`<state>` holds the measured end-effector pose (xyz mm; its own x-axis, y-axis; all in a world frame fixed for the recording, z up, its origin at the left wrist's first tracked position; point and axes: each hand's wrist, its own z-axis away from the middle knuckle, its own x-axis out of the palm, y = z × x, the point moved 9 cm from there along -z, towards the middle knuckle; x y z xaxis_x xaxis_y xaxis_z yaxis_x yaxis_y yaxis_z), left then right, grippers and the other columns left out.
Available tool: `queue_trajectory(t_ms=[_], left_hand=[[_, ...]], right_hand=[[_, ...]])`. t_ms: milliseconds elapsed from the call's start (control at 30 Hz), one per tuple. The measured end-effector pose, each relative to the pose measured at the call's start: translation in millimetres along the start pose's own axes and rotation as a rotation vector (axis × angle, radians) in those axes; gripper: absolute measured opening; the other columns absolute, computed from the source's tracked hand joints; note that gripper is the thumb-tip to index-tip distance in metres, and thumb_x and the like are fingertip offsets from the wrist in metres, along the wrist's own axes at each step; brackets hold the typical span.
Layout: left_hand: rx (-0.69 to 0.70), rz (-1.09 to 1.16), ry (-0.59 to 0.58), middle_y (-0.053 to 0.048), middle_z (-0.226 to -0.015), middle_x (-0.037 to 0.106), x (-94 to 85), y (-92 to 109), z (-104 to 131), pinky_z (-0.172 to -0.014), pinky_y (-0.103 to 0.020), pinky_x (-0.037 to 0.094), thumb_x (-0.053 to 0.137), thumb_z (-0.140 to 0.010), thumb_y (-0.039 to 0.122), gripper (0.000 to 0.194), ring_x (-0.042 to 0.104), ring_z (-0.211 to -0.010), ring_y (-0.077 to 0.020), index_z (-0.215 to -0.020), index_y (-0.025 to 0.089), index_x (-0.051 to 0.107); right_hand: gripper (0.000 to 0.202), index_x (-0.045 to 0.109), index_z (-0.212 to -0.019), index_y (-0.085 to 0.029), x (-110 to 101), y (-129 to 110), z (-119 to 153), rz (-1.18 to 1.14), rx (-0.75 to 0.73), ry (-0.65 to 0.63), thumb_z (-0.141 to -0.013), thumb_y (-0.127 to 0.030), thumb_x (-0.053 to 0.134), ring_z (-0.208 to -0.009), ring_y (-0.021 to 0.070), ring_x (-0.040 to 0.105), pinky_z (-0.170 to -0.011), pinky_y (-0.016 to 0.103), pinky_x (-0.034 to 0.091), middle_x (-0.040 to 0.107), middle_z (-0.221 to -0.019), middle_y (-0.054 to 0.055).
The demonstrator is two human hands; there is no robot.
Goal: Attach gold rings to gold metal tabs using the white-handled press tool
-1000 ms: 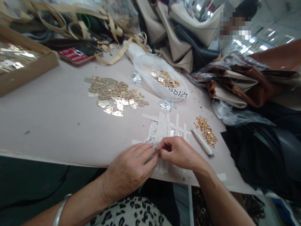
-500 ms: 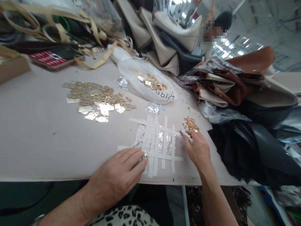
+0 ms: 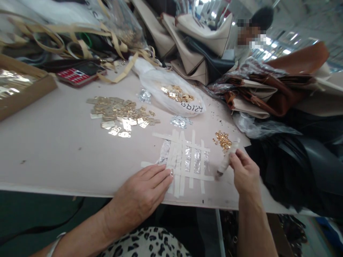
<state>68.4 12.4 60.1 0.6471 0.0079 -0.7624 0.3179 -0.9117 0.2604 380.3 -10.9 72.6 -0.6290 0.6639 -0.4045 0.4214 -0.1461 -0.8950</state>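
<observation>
Head view, left hand [image 3: 142, 187]: it lies low over the desk [image 3: 53, 153], its fingers close together and reaching to the taped patch.
Small metal piece [image 3: 171, 172]: it glints right at the left fingertips, by the lower edge of the strips and mostly covered; whether the fingers pinch it or only press on it, one cannot tell.
Tape strips [image 3: 175, 150]: pale lengths cross in a grid over clear plastic on the desk, between the two hands.
Right hand [image 3: 246, 175]: the thumb and fingers grip a white-handled tool around its middle.
White-handled tool [image 3: 227, 159]: it slants out of the right fingers, dark end down and towards the strips, pale end up beside the small gold fittings [image 3: 222, 139].
Farther back: flat gold plates [image 3: 115, 109] lie in a heap, well apart from both hands; silver pieces [image 3: 180, 121] sit just beyond the strips.
</observation>
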Motion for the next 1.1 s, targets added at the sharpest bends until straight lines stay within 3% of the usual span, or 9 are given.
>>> queue_trajectory(t_ms=[67,133,200,267,300,433,833,933,1100], left_hand=[[-0.007,-0.001,0.003,-0.008,-0.118,0.073,-0.5,-0.1,1.0,-0.099,-0.044,0.057,0.048,-0.099,0.014,0.027,0.066,-0.112,-0.0256,-0.114,0.011,0.07],[-0.009,0.001,0.005,-0.008,-0.12,0.073,-0.3,-0.6,2.1,-0.098,-0.044,0.058,0.048,-0.099,0.015,0.027,0.066,-0.112,-0.0257,-0.115,0.011,0.069],[-0.009,0.007,-0.002,-0.008,-0.121,0.072,1.1,-1.6,2.8,-0.099,-0.044,0.058,0.049,-0.099,0.015,0.026,0.065,-0.113,-0.0258,-0.116,0.012,0.069],[-0.012,0.016,-0.012,-0.007,-0.121,0.072,2.9,-2.8,2.8,-0.1,-0.044,0.057,0.05,-0.099,0.015,0.026,0.065,-0.114,-0.0253,-0.116,0.012,0.069],[-0.016,0.016,-0.014,-0.007,-0.121,0.073,3.5,-3.4,2.6,-0.101,-0.044,0.057,0.05,-0.099,0.015,0.025,0.065,-0.114,-0.0251,-0.115,0.012,0.069],[-0.021,0.015,0.006,-0.007,-0.119,0.074,2.0,-3.4,1.3,-0.099,-0.043,0.058,0.05,-0.099,0.015,0.025,0.066,-0.113,-0.0245,-0.113,0.012,0.069],[-0.034,0.056,0.006,-0.01,-0.119,0.074,2.4,-3.1,2.0,-0.105,-0.042,0.056,0.052,-0.096,0.015,0.024,0.067,-0.116,-0.0249,-0.111,0.009,0.07],[-0.023,0.072,0.002,-0.014,-0.118,0.074,2.7,-2.0,1.3,-0.107,-0.042,0.055,0.052,-0.094,0.014,0.024,0.068,-0.115,-0.0255,-0.108,0.008,0.071],[-0.04,0.072,0.023,-0.014,-0.115,0.075,-1.9,-2.6,-0.6,-0.106,-0.041,0.056,0.05,-0.093,0.012,0.024,0.069,-0.113,-0.0253,-0.103,0.008,0.072]], right_hand=[[0.031,0.072,-0.103,-0.021,17.6,-4.5,15.9,-0.483,0.173,-0.002,-0.075,-0.035,0.074,-0.081,0.019,0.067,-0.083,0.041,0.056,0.071,-0.091,0.003],[0.03,0.071,-0.1,-0.022,51.7,-16.6,34.8,-0.861,0.312,-0.094,-0.071,-0.031,0.074,-0.081,0.017,0.067,-0.082,0.039,0.057,0.069,-0.087,0.001],[0.023,0.069,-0.093,-0.021,82.6,-26.5,50.6,-1.109,0.41,-0.134,-0.071,-0.027,0.072,-0.071,0.0123,0.064,-0.077,0.034,0.058,0.064,-0.077,-0.003],[0.01,0.065,-0.078,-0.02,105.0,-25.6,60.0,-1.245,0.485,-0.094,-0.075,-0.027,0.071,-0.051,0.0071,0.052,-0.06,0.026,0.054,0.052,-0.058,-0.009],[0.015,0.061,-0.072,-0.02,113.1,-21.8,62.3,-1.278,0.513,-0.06,-0.078,-0.028,0.07,-0.043,0.0055,0.043,-0.051,0.022,0.048,0.043,-0.05,-0.011],[0.031,0.052,-0.063,-0.02,130.6,-5.0,62.8,-1.279,0.566,0.02,-0.087,-0.033,0.065,-0.032,0.0046,0.023,-0.037,0.018,0.031,0.029,-0.04,-0.015],[0.031,0.053,-0.065,-0.021,136.0,-8.5,59.8,-1.24,0.499,-0.023,-0.094,-0.032,0.058,-0.037,0.0058,0.008,-0.034,0.016,0.027,0.018,-0.045,-0.015],[0.033,0.054,-0.067,-0.021,136.4,-28.6,63.9,-1.206,0.363,-0.091,-0.098,-0.033,0.051,-0.036,0.006,0.007,-0.034,0.017,0.026,0.016,-0.047,-0.014],[0.033,0.055,-0.068,-0.022,142.3,-86.1,82.6,-1.0,0.012,-0.355,-0.098,-0.037,0.054,-0.036,0.0062,0.019,-0.041,0.02,0.031,0.022,-0.046,-0.012]])
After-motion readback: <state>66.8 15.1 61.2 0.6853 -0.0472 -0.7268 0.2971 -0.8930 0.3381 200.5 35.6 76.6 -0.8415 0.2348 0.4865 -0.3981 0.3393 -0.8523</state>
